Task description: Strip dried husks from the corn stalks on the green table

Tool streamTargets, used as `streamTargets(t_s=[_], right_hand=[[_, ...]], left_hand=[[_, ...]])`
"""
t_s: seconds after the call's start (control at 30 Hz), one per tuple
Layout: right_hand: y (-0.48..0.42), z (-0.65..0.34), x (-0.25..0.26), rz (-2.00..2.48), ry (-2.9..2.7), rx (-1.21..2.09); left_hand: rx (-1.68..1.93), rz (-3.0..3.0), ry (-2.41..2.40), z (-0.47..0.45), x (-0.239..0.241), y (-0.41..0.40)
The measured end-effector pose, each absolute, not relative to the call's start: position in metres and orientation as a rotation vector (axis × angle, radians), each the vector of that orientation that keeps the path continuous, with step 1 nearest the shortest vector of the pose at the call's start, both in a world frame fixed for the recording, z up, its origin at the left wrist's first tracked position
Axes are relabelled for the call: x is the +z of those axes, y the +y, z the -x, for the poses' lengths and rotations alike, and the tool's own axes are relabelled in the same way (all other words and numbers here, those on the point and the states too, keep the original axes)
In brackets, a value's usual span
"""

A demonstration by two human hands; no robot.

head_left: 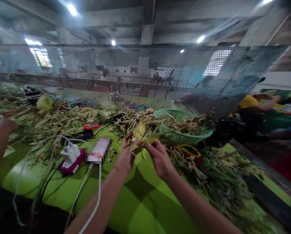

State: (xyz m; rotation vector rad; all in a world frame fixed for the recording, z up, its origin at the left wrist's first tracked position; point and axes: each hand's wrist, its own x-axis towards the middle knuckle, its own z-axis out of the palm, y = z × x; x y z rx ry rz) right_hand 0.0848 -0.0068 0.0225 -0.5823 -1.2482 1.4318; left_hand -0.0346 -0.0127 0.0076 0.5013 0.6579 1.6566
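Note:
Between my hands is a pale, dry-looking stem (140, 130) with a yellowish clump and long withered leaves; I cannot tell its exact kind. My left hand (126, 156) pinches its lower end. The fingers of my right hand (160, 159) close on a long greenish leaf (157, 135) that runs toward the right. Just behind this stem stands a green plastic basket (196, 138) heaped with similar brown, withered stems (191, 124). A phone (100, 150) with a white cable lies left of my left hand.
On the green tabletop (135, 208), a purple power strip (72, 165) holds white chargers (70, 152). A red cutter (93, 126) lies behind. Plant heaps (62, 120) spread left and right. A perforated metal panel (135, 74) rises behind. Another person's arm (0, 139) reaches in at left.

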Motion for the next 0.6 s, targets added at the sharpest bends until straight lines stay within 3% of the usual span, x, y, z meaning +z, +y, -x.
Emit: streamTargets(t_s=[0.13,0.3,0.6], right_hand=[[-0.013,-0.082,0.026,0.548,-1.274,1.383],[-0.015,-0.083,0.027,0.466,-1.149,1.550],[-0.023,-0.079,0.027,0.443,-1.141,1.634]], left_hand=[[1.676,-0.403,0.583,0.034,0.010,-0.011],[1.648,-0.298,0.645,0.035,0.010,-0.009],[1.523,-0.603,0.578,0.040,0.013,-0.017]])
